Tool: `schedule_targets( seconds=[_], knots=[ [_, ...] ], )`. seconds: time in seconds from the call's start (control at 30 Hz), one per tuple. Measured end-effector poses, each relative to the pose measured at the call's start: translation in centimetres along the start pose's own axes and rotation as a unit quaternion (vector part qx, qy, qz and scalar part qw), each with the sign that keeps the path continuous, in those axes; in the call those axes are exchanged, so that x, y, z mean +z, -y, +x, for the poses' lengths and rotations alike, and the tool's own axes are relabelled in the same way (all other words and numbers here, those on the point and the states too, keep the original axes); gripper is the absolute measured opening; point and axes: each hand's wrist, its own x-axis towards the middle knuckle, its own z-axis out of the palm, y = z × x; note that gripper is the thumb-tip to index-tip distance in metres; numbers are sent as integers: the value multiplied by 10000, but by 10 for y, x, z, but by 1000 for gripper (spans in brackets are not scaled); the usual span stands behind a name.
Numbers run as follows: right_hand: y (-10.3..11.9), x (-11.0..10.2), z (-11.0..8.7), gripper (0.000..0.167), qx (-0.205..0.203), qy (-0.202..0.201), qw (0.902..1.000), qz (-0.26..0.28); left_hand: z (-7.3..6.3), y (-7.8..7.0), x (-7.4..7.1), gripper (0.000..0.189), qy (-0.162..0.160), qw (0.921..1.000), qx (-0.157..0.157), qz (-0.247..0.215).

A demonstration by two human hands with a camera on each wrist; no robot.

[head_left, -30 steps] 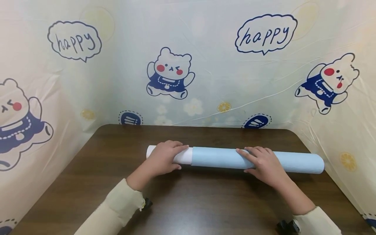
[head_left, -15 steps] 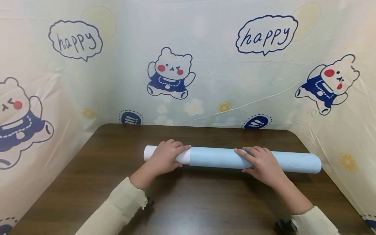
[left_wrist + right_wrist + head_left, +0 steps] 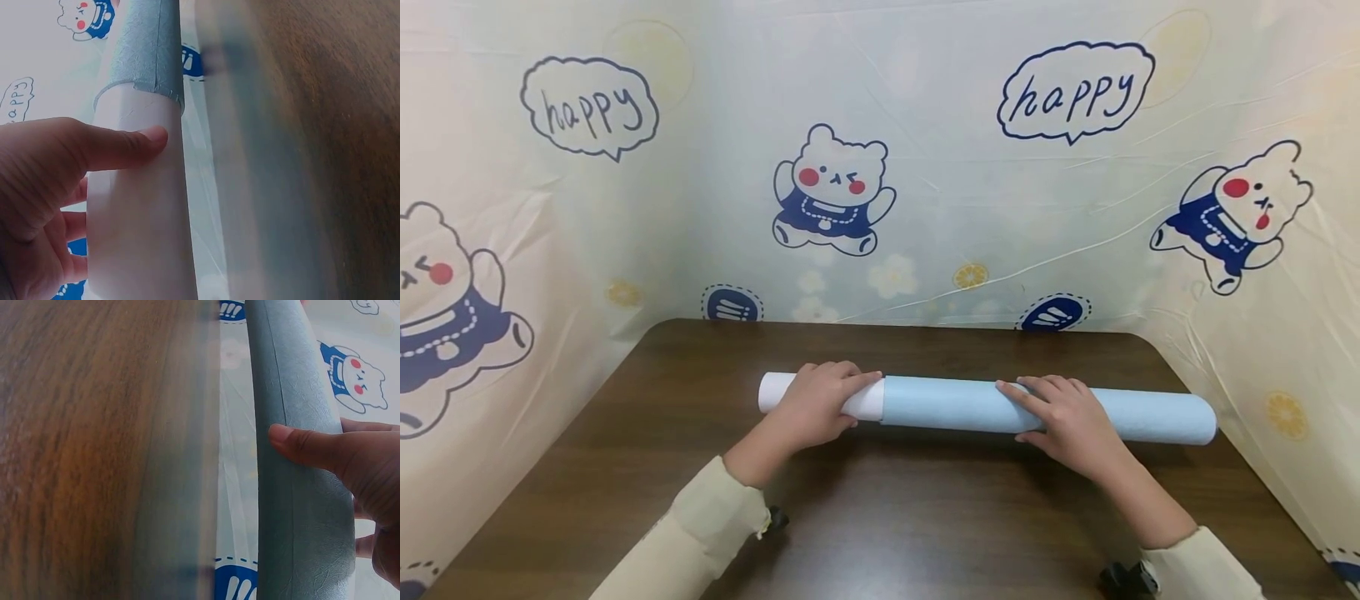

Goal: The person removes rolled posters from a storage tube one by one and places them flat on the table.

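A long tube spans both hands in the head view, with a wide light blue sleeve [image 3: 947, 404] and a narrower white section [image 3: 867, 402] coming out of its left end. My left hand [image 3: 816, 404] grips the white section close to the blue edge. In the left wrist view its thumb [image 3: 150, 142] lies along the near side and the fingers pass behind. My right hand [image 3: 1067, 421] holds the blue sleeve right of its middle, thumb [image 3: 284, 434] on the near side. A lengthwise seam runs along the blue surface in the right wrist view.
Beneath the tube is a dark brown wooden table [image 3: 895, 517] with rounded far corners. A pale curtain [image 3: 940, 208] printed with bears and "happy" bubbles surrounds its back and sides. The tube's right end comes near the table's right edge.
Both hands and the tube have shifted slightly left. The white section's free end shows a little farther out past my left hand; both grips stay the same.
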Motion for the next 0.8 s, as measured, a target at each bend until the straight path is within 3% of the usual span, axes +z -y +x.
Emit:
schedule_targets(
  seconds=[0.37, 0.8],
  knots=[
    [-2, 0, -1, 87, 29, 0, 10000, 66, 0, 2, -2, 74, 197, 9996, -164, -128],
    [-2, -1, -2, 86, 48, 33, 9999, 93, -5, 5, -4, 73, 153, 9996, -231, -41]
  ],
)
